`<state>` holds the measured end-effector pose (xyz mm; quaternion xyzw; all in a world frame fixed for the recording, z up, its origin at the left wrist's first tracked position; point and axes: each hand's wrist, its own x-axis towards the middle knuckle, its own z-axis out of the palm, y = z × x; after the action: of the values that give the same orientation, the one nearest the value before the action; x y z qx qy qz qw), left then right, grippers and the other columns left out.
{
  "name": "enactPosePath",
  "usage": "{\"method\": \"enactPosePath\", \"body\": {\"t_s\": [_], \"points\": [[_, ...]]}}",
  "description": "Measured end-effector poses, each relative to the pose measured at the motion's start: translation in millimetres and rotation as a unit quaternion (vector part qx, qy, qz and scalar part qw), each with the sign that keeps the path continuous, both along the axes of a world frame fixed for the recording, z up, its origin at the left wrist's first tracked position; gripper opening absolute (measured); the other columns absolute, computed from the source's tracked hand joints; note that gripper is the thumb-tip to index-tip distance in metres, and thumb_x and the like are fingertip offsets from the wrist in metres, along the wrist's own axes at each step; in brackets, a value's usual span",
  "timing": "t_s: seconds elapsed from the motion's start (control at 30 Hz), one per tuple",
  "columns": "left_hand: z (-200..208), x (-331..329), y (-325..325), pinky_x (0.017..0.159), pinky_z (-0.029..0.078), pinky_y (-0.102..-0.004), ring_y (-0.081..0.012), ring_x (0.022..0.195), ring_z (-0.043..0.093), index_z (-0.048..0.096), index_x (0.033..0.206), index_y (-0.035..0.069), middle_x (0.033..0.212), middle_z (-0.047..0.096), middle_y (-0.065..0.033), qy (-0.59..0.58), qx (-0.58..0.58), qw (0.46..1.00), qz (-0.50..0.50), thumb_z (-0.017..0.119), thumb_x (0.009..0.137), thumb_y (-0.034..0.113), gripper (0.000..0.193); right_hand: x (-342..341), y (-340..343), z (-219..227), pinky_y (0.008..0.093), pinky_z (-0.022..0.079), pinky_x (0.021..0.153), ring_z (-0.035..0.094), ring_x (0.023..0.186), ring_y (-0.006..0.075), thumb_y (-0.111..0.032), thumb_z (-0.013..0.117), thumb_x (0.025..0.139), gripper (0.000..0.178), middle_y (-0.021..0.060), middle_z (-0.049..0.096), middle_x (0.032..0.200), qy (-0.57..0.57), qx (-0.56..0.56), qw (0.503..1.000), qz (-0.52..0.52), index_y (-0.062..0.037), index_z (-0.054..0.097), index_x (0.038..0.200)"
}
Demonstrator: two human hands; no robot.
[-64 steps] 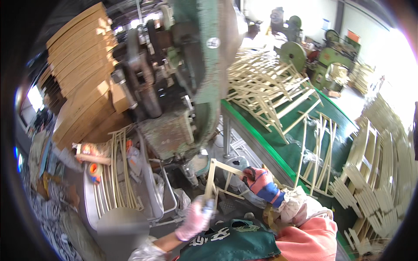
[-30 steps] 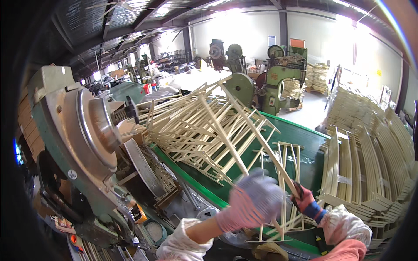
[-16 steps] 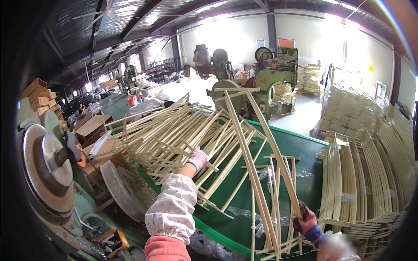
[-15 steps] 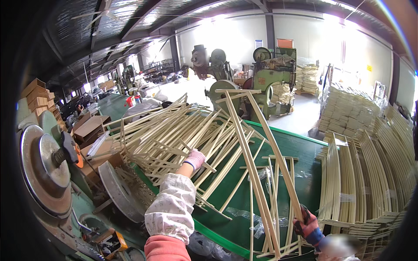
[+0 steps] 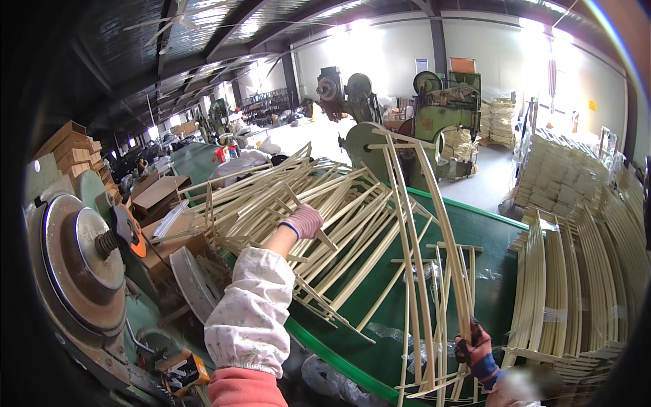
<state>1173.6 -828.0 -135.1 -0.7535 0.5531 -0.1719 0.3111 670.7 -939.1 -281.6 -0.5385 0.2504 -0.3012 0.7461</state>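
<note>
My left hand (image 5: 302, 222), in a pink striped glove, is closed around the end of a pale wooden frame with a short crosspiece (image 5: 325, 239), at the near side of a heap of similar pieces (image 5: 339, 197). Its long parts run back among the others and cannot be told apart. At the lower right my right hand (image 5: 476, 342), in a red and dark glove, grips one leg of a tall narrow wooden frame (image 5: 444, 217). That frame leans up and away, its crosspiece at the far top. More thin wooden strips (image 5: 441, 285) lie beneath it.
A green-topped table (image 5: 366, 298) carries the heap and scraps of clear plastic (image 5: 426, 271). Bundled wooden strips (image 5: 542, 292) stand at the right. On the left is a machine with a large round wheel (image 5: 85, 264); green machines (image 5: 444, 122) stand behind the table.
My left hand has moved away from me and a little left, and the crosspiece at it is steeper. My right hand keeps its grip on the tall frame. The whole view has turned slightly left.
</note>
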Motion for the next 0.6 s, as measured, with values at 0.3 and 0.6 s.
{"method": "enactPosePath", "body": {"t_s": [0.3,0.6], "points": [[3,-1,-28,0.06,0.051,-0.0411,-0.028,0.075,0.066,0.07,0.079,0.01,0.08,0.067,-0.0114,0.026,-0.016,0.999,0.033,0.063,0.071,0.022,0.016,4,20,-11,0.0241,0.032,0.04,0.043,0.047,0.0088,0.001,0.06,0.081,0.041,0.0008,0.049,0.067,0.024,0.06,0.997,0.038,-0.0095,0.046,0.118],[-11,0,75,0.068,0.051,-0.0384,-0.0285,0.076,0.064,0.068,0.083,0.014,0.075,0.066,-0.0106,0.151,-0.065,0.986,0.022,0.066,0.072,0.029,0.019,76,6,-6,0.0235,0.03,0.039,0.038,0.045,0.0084,0.002,0.053,0.083,0.051,-0.0007,0.044,0.067,-0.044,0.052,0.996,0.055,-0.0181,0.037,0.128]]}}
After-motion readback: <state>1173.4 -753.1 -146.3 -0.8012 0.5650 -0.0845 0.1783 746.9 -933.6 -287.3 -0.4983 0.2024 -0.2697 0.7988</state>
